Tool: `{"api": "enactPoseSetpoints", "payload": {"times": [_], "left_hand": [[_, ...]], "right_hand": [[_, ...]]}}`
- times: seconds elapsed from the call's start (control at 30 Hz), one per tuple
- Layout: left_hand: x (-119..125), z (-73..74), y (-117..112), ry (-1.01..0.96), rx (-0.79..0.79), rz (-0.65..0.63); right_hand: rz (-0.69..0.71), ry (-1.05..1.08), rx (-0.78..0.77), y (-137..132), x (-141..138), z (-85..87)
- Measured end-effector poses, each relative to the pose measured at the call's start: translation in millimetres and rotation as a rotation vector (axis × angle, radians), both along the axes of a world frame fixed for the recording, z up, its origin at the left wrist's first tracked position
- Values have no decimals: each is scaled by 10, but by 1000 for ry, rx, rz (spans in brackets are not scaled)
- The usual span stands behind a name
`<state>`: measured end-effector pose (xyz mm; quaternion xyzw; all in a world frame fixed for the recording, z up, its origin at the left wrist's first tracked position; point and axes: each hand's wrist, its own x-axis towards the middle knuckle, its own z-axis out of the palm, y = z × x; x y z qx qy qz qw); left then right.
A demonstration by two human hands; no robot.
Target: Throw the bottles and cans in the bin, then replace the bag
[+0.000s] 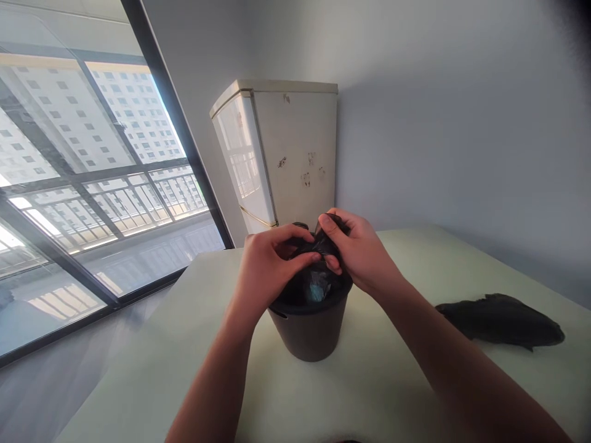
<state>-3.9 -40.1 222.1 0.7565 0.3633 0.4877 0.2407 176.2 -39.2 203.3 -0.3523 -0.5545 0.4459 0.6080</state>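
A dark trash can (308, 335) stands upright on the pale green table. Above its mouth, a thin black garbage bag (325, 245) is bunched between my two hands. My left hand (272, 261) pinches the bag from the left, thumb and fingers closed on the gathered plastic. On the other side, my right hand (357, 246) grips the bunched top of the bag with the thumb pressed over it. Below my fingers, the bag sits inside the can, and something bluish shows through the plastic. The rest of the contents is hidden.
A flat black piece, perhaps a folded plastic bag (503, 321), lies on the table (184, 369) at the right. Behind the table stands a white refrigerator (300, 147) with worn spots. Large glass sliding doors (92, 184) are at the left, a grey wall at the right.
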Motion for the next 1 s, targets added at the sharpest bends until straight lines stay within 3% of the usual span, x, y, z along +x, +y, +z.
{"api": "enactPoseSetpoints", "payload": {"times": [0.3,0.57,0.8,1.0], "left_hand": [[1,-22,34,40,223,129],[-3,-85,125,173,337,169],[10,-62,109,333,296,111],[-3,4,91,339,203,24]], "right_hand": [[41,118,47,42,-10,-17],[-43,87,102,26,-14,-55],[-28,8,148,3,-8,-51],[-11,-87,146,-35,10,-17]]}}
